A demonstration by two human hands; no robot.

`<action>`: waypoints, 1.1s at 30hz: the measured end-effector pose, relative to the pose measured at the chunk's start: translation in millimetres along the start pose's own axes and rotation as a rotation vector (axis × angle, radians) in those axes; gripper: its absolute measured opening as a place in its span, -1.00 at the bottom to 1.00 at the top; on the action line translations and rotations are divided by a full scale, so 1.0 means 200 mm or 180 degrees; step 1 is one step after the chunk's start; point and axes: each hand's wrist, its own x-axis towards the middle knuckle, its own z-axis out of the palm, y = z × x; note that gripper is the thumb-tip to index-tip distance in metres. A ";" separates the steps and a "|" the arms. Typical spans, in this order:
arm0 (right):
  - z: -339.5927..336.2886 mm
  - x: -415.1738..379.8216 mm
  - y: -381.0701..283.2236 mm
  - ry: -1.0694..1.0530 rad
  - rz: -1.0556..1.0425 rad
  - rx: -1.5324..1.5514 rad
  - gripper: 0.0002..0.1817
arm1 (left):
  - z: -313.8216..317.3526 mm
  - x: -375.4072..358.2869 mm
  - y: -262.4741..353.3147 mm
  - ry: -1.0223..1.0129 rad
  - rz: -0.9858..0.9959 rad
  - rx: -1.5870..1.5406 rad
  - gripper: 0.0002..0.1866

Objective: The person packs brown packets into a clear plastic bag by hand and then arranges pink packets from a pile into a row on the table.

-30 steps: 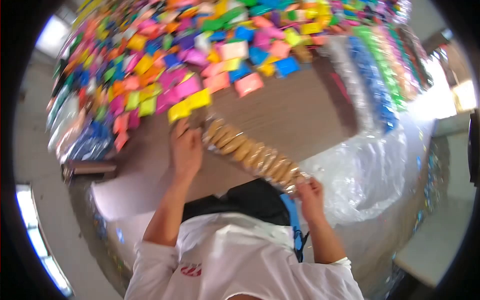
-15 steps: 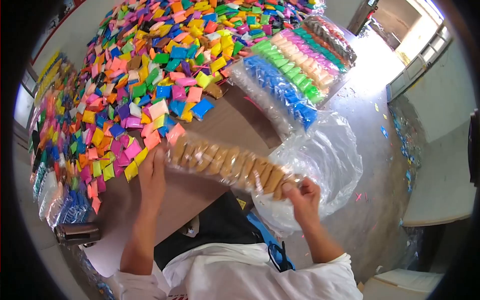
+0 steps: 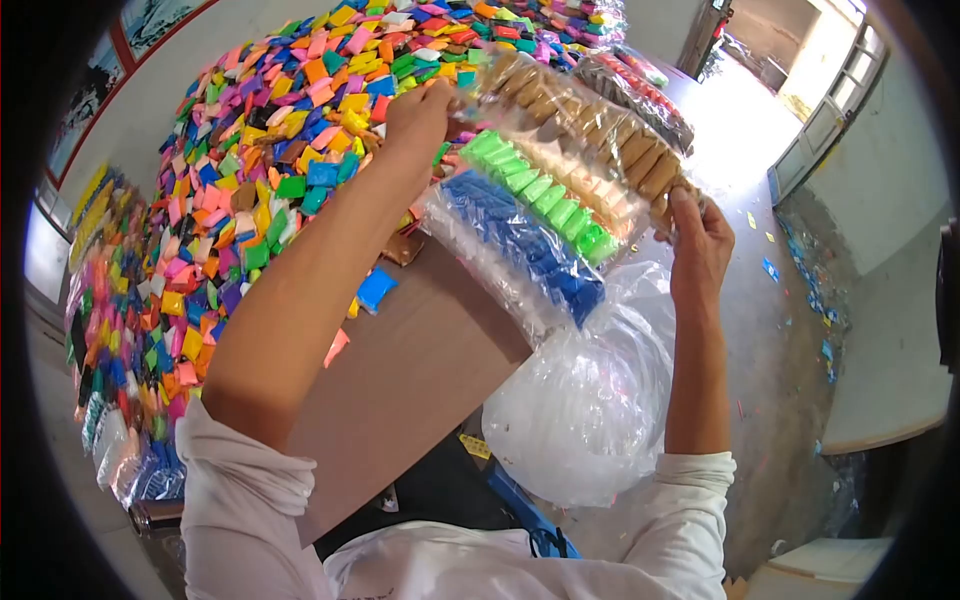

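Observation:
A long clear bag of brown packets is stretched between my two hands, tilted down to the right. My left hand is closed on its left end, and my right hand pinches its right end. The bag hangs above a row of filled clear bags, partly hiding them. Below it show a bag of bright green packets, a peach one and a bag of blue packets. Nearest me in that row lies a bag with whitish, see-through contents.
A large heap of small coloured packets covers the far and left part of the brown table. A big clear plastic bag hangs at the table's right edge. A doorway stands open at the upper right.
Both hands have carried the bag of brown packets forward and to the right, from above the near table to over the row of bags. The view has shifted slightly.

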 end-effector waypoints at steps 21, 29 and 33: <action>-0.17 0.92 0.56 0.0278 0.1606 -0.0922 -0.51 | -0.39 0.31 -0.47 -0.0074 -0.0680 0.0380 -0.42; -0.10 1.02 0.64 0.0637 0.0664 -0.1509 -0.48 | -0.88 -0.59 -0.46 -0.0278 -0.1378 -0.0649 -0.63; -0.20 1.08 0.70 0.1248 0.0632 -0.1997 -0.43 | -1.02 -1.09 -0.59 -0.0274 -0.1704 -0.0819 -0.67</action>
